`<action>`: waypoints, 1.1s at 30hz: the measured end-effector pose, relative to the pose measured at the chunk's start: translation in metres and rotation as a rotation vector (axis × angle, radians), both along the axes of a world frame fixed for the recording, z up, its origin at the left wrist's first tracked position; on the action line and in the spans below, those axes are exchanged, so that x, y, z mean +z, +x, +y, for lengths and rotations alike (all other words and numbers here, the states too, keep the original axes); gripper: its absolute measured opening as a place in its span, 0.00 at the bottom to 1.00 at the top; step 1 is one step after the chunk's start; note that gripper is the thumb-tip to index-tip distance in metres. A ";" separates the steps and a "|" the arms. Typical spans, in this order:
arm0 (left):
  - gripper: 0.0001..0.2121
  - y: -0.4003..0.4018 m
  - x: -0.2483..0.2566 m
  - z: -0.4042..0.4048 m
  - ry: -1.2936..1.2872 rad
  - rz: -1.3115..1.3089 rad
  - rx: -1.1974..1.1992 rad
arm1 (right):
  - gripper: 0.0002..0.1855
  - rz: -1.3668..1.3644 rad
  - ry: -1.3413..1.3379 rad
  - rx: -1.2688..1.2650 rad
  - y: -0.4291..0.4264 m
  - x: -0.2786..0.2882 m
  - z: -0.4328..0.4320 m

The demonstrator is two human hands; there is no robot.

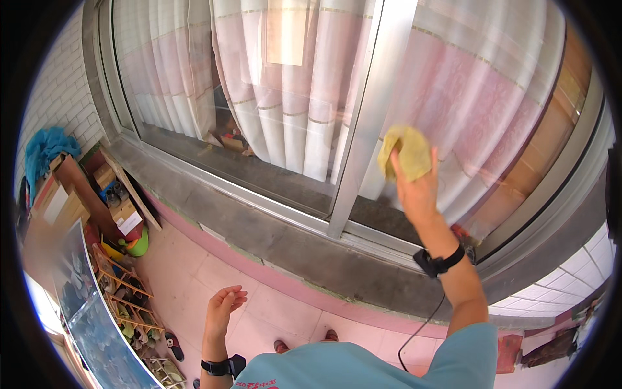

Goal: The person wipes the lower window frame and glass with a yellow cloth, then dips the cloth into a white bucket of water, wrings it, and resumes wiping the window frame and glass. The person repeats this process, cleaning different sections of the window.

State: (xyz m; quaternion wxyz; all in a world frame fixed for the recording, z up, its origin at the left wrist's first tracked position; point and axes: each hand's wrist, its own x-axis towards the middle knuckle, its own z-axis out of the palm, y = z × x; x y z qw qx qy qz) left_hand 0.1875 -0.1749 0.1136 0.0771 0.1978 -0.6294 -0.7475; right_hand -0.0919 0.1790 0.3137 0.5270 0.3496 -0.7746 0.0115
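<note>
My right hand presses a yellow cloth against the right glass pane of a sliding window, just right of the upright metal frame. The fingers are spread over and beside the cloth. Low in front of me, my left hand hangs over the tiled floor, its fingers loosely curled and holding nothing. Pink and white curtains show behind the glass. Each wrist wears a black strap with a device on it.
A grey window sill runs below the panes. At the left are cardboard boxes, a blue plastic bag, a shoe rack and a blue patterned panel. A black cable hangs near my right arm.
</note>
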 end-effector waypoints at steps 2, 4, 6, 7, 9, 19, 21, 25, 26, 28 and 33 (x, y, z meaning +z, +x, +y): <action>0.14 0.004 -0.001 -0.009 0.004 0.005 0.009 | 0.26 0.132 -0.062 0.108 0.003 0.051 -0.025; 0.13 0.004 -0.001 -0.014 0.014 0.016 0.015 | 0.27 0.096 0.005 0.026 -0.013 0.062 -0.044; 0.13 0.006 -0.004 -0.017 0.026 0.020 0.026 | 0.23 0.130 0.063 -0.055 -0.024 0.059 -0.059; 0.13 0.007 -0.007 -0.018 0.037 0.013 0.025 | 0.23 0.094 0.015 -0.002 -0.028 0.048 -0.060; 0.13 0.008 -0.014 -0.019 0.057 -0.005 0.032 | 0.22 0.016 -0.086 0.109 -0.035 0.012 -0.060; 0.14 0.014 -0.017 -0.011 0.062 -0.069 0.084 | 0.20 -0.765 0.165 0.147 -0.003 -0.210 -0.037; 0.14 0.011 -0.014 -0.006 0.063 -0.067 0.090 | 0.20 -0.699 0.254 0.142 -0.009 -0.251 -0.026; 0.14 0.010 -0.016 0.002 0.039 -0.055 0.104 | 0.20 -0.362 0.442 0.071 -0.009 -0.221 -0.034; 0.14 0.010 -0.018 0.003 0.044 -0.055 0.106 | 0.20 -0.381 0.342 0.109 -0.010 -0.193 -0.038; 0.14 0.009 -0.015 0.007 0.048 -0.050 0.110 | 0.20 -0.339 0.150 0.143 -0.014 -0.128 -0.046; 0.14 -0.010 -0.003 0.018 0.045 -0.029 0.082 | 0.19 -0.143 0.138 -0.040 -0.025 -0.071 -0.046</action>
